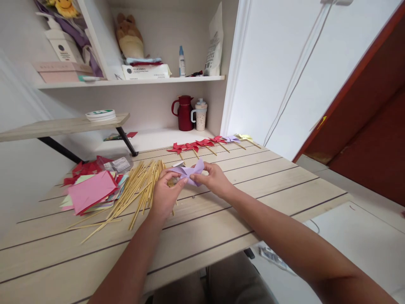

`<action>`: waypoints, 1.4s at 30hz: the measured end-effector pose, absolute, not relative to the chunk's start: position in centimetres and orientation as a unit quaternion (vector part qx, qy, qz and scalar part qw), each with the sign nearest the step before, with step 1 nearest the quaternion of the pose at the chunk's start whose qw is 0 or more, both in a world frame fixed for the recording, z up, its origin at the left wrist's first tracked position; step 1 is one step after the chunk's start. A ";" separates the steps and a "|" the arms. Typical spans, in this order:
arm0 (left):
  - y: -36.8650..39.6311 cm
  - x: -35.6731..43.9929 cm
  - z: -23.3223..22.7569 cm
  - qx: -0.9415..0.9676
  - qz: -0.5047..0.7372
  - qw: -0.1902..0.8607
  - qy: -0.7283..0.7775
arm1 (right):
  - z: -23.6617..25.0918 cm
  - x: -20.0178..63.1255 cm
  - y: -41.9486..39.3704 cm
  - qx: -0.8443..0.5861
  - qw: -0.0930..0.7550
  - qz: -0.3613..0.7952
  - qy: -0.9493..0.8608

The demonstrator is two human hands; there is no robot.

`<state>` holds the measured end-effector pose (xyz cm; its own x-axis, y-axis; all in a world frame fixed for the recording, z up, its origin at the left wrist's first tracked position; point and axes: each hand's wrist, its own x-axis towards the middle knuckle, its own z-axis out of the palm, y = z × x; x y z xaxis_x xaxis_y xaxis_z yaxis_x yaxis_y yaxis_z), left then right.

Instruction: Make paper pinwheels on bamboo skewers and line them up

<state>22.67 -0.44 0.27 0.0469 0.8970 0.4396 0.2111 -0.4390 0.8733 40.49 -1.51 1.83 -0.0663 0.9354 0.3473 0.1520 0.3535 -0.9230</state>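
Both hands hold a lilac paper pinwheel (196, 168) above the middle of the table, its points folded inward. My left hand (167, 190) is closed on its left side, thumb pressed near the centre. My right hand (215, 179) pinches the right side between thumb and fingers. No stick shows on this pinwheel. Just left of my left hand lies a loose heap of thin wooden sticks (139, 181). Beyond my hands, a row of finished pinwheels on sticks lies along the back edge: several red pinwheels (191, 146), a lilac one (232, 138) and a yellow one (245, 137).
At left, a stack of coloured paper sheets (91, 190) lies beside red paper pieces (85, 169) and a clear plastic box (122, 162). A small raised wooden shelf (66, 128) stands behind them. A dark red jug (185, 114) and a speckled cup (200, 116) stand at the back.
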 end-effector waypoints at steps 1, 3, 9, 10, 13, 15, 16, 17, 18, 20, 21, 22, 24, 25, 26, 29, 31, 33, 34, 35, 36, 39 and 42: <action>-0.4 22.6 0.2 0.651 0.543 0.316 0.426 | 1.9 40.5 -1.5 -0.435 0.530 0.368 -0.629; -0.2 22.6 0.1 0.650 0.543 0.318 0.425 | 1.9 40.5 -1.6 -0.436 0.530 0.368 -0.627; -0.4 22.7 0.2 0.644 0.555 0.316 0.421 | 2.2 40.4 -1.8 -0.433 0.533 0.372 -0.625; -0.5 22.8 0.3 0.642 0.555 0.318 0.423 | 2.2 40.3 -1.8 -0.432 0.533 0.373 -0.625; -0.7 22.9 0.3 0.638 0.542 0.333 0.435 | 2.2 40.3 -1.8 -0.427 0.533 0.364 -0.633; -0.8 22.9 0.3 0.636 0.534 0.341 0.441 | 2.2 40.3 -1.9 -0.427 0.530 0.355 -0.641; -0.8 23.0 0.3 0.633 0.534 0.343 0.442 | 2.2 40.4 -1.9 -0.428 0.528 0.351 -0.644; -0.8 23.0 0.3 0.631 0.537 0.344 0.443 | 2.1 40.4 -1.9 -0.428 0.527 0.348 -0.647; -0.8 23.0 0.3 0.627 0.541 0.345 0.442 | 2.1 40.4 -1.8 -0.428 0.525 0.347 -0.649; -0.7 23.1 0.2 0.623 0.545 0.350 0.439 | 2.0 40.4 -1.8 -0.424 0.525 0.350 -0.650; -0.7 23.1 0.1 0.622 0.544 0.355 0.438 | 2.0 40.4 -1.8 -0.422 0.525 0.353 -0.650; -0.7 23.2 0.1 0.622 0.543 0.359 0.435 | 2.0 40.4 -1.8 -0.421 0.525 0.358 -0.648; -0.7 23.2 0.1 0.624 0.542 0.364 0.430 | 2.0 40.3 -1.8 -0.422 0.523 0.362 -0.646; -0.7 23.2 0.1 0.626 0.542 0.364 0.427 | 2.1 40.4 -1.8 -0.425 0.522 0.358 -0.647; -0.7 23.2 0.1 0.627 0.545 0.363 0.423 | 2.1 40.4 -1.8 -0.428 0.520 0.353 -0.649; -0.7 23.2 0.1 0.633 0.547 0.355 0.417 | 2.0 40.4 -1.8 -0.435 0.517 0.333 -0.657; -0.5 23.1 0.0 0.635 0.548 0.352 0.416 | 1.9 40.4 -1.7 -0.436 0.519 0.326 -0.659; -0.4 23.0 -0.1 0.626 0.556 0.354 0.417 | 1.8 40.3 -1.7 -0.434 0.525 0.323 -0.658; -0.3 22.9 -0.2 0.618 0.560 0.360 0.418 | 1.8 40.3 -1.7 -0.432 0.527 0.322 -0.657; -0.2 22.9 -0.3 0.611 0.562 0.368 0.419 | 1.8 40.2 -1.7 -0.429 0.529 0.322 -0.657; -0.1 22.9 -0.3 0.604 0.563 0.377 0.419 | 1.8 40.2 -1.7 -0.428 0.531 0.320 -0.658; 0.0 22.8 -0.3 0.589 0.565 0.401 0.416 | 2.0 40.1 -1.6 -0.426 0.540 0.313 -0.655; -0.1 22.7 -0.2 0.573 0.574 0.407 0.420 | 2.0 40.2 -1.4 -0.429 0.556 0.309 -0.641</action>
<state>22.71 -0.07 -0.22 -0.0114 0.9486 0.3162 0.0137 -0.3161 0.9486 40.23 -1.41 1.99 -0.0135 0.8937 0.4485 0.2059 0.4414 -0.8734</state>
